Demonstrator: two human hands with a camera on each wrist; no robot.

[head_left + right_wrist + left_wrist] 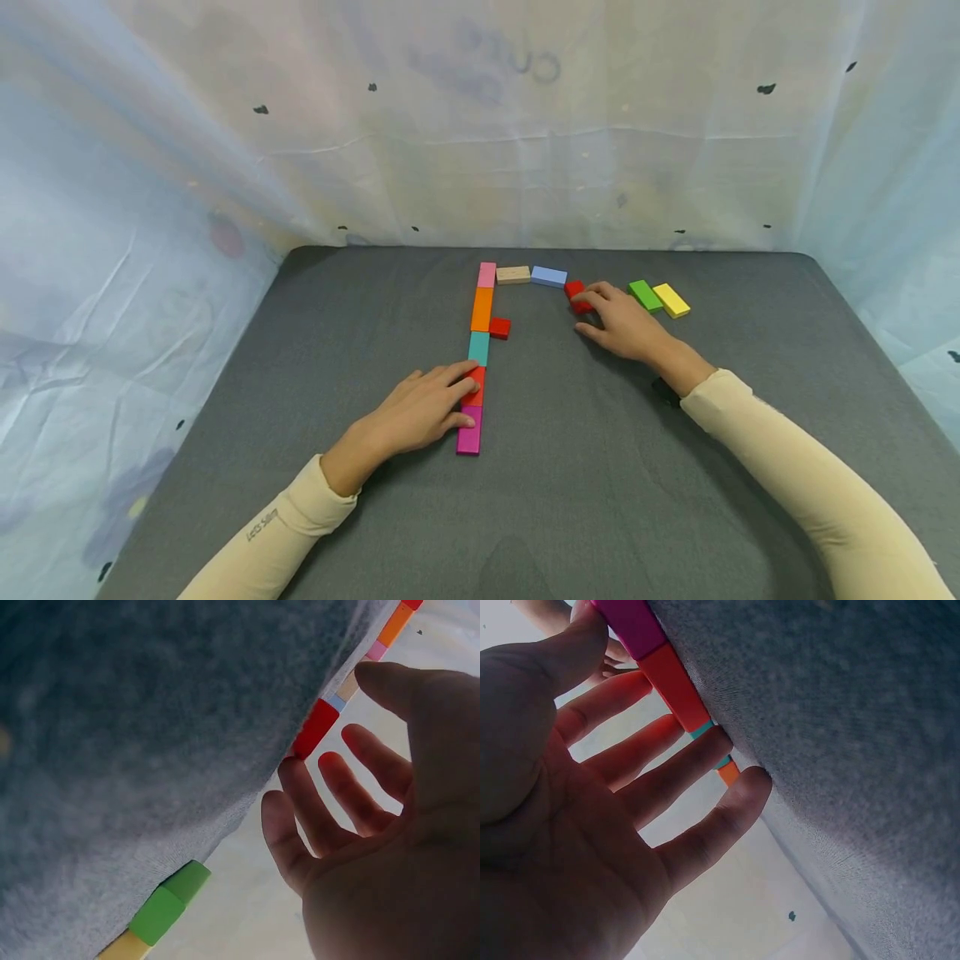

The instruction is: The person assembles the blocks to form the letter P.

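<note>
Block column (477, 358): a flat line of coloured blocks on the grey surface (375, 500), long axis running straight away from the person, pink at the far end, then orange, teal, red, magenta nearest. The left hand (420, 410) lies flat against its near end, fingers straight and relaxed, fingertips on the red block (475, 389) just above the magenta block (468, 435); it grips nothing. A row branches off the far end toward the right hand: tan block (513, 274), then blue block (549, 277). The small red block (577, 297) sits at the end of that row, under the fingertips of the right hand (624, 325); fingers extended and touching it, not curled round it, going by the right wrist view. So the right hand is the nearer to that piece, the left hand to the column. Another small red block (499, 327) lies loose beside the orange one, between both hands. Green block (645, 295) and yellow block (671, 300) sit just beyond the right hand's outer side. A pale printed sheet (480, 133) hangs behind and around the surface.
</note>
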